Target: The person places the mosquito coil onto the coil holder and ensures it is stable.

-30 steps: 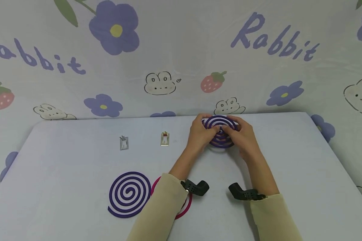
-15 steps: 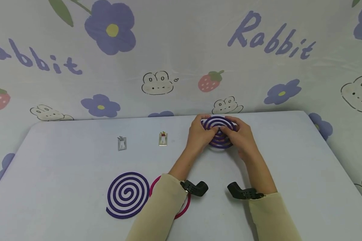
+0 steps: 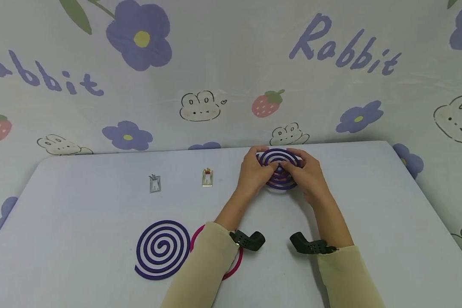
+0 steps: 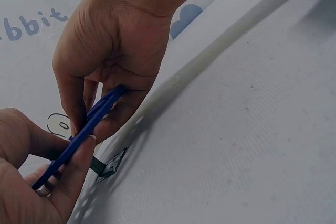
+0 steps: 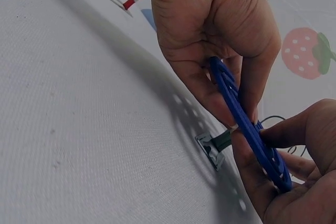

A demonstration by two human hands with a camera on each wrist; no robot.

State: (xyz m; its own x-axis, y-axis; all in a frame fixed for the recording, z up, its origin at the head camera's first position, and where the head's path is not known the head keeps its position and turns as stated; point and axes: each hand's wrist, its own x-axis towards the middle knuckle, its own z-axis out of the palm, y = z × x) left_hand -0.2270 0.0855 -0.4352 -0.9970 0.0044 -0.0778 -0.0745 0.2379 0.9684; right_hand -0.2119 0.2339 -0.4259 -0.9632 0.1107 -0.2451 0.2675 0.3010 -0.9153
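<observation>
A dark purple-blue mosquito coil (image 3: pixel 281 186) is held up off the table between both hands. My left hand (image 3: pixel 254 171) grips its left side, and my right hand (image 3: pixel 309 172) grips the right side. The two thumbs meet near the middle of the spiral. Under the coil, a small metal coil stand (image 5: pixel 210 151) with a green upright tab shows in the right wrist view; the left wrist view shows this stand (image 4: pixel 111 170) too. Fingers cover the tab's top, so I cannot tell whether it enters the coil.
A second purple coil (image 3: pixel 163 220) lies flat at the front left. Beside it a pink-red coil (image 3: pixel 238 265) is partly hidden under the left sleeve. Farther back are a silver stand (image 3: pixel 155 190) and a gold stand with a red tab (image 3: pixel 207 185). A patterned cloth wall (image 3: pixel 231 60) rises behind.
The head view has shifted slightly, so the scene sits a little farther left. Both hands keep their grip on the coil, with hardly any visible movement.
</observation>
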